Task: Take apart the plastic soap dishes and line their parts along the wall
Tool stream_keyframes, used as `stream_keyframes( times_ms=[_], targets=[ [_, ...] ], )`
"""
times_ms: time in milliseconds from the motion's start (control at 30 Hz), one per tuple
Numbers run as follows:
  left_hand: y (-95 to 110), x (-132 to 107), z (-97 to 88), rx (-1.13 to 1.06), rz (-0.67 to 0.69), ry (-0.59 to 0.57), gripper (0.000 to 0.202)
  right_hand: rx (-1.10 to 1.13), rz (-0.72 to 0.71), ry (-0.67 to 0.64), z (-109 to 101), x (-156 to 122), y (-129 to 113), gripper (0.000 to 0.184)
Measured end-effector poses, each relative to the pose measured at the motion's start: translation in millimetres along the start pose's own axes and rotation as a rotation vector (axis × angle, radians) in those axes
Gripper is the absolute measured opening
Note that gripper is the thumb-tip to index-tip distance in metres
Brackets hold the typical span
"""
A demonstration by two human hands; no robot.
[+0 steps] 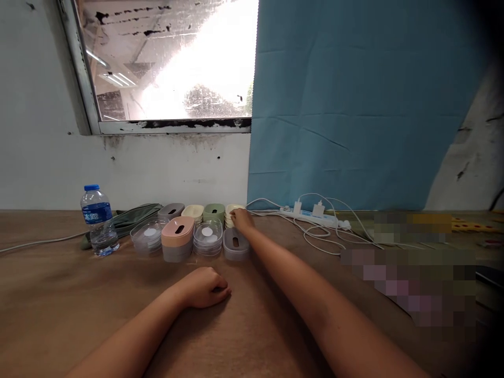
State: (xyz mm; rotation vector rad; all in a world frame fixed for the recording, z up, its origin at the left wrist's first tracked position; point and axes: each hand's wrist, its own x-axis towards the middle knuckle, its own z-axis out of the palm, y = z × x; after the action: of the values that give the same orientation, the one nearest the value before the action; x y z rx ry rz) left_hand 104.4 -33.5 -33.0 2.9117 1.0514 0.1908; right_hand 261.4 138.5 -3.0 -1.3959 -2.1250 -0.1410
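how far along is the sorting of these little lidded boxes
Early, it seems. Done: nothing clearly; the boxes stand in two rows, and two clear containers sit without coloured lids. In hand: the right hand touches the cream box in the back row. The left hand rests closed on the table. The remaining boxes stand untouched.

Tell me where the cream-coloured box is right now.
In the head view, the cream box sits at the right end of the back row, beside the green box, under the right hand fingertips, near the white power strip.
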Motion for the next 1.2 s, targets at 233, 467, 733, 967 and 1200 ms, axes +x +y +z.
stream_keyframes(
  times_ms=[233,467,733,967,1200],
  targets=[
    [3,-5,-14.6,-0.080,-0.202,0.643,0.029,0.134,-0.130,0.130,-53,-19,8,0.024],
    [-10,-15,-13.7,-0.168,-0.136,1.101,0.011,0.353,-0.579,-0.001,-94,-124,14,0.018],
    [0,-15,-23.0,-0.239,0.080,0.478,0.019,0.305,-0.845,-0.354,-92,-187,30,0.019],
    [0,-12,-26.7,-0.280,0.121,0.155,0.033,0.250,-0.634,-0.112,-70,-142,25,0.020],
    [-4,-8,-22.3,-0.290,0.164,0.147,0.034,-0.110,-0.173,-0.167,-30,-96,-13,0.043]
  ],
)
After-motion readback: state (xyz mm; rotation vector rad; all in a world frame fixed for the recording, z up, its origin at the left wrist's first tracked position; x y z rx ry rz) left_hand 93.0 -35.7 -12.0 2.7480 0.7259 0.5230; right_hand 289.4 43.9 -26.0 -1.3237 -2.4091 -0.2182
